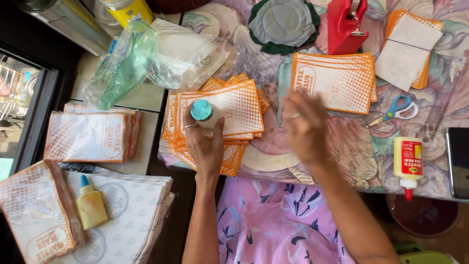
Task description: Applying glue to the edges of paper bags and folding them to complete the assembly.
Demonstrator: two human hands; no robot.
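Note:
My left hand [204, 143] grips a small white bottle with a teal cap [201, 110], holding it upright over a fanned pile of orange-and-white paper sleeves [239, 105]. My right hand [307, 128] hovers blurred just right of that pile, fingers apart and holding nothing. A neat stack of the same orange sleeves [337, 80] lies beyond the right hand.
Blue-handled scissors [396, 110], a white glue bottle with a red tip [408, 165] and a dark phone [458, 161] lie at the right. A red tape dispenser [346, 24] stands at the back. Wrapped sleeve bundles [88, 136] and a yellow glue bottle [91, 205] sit left.

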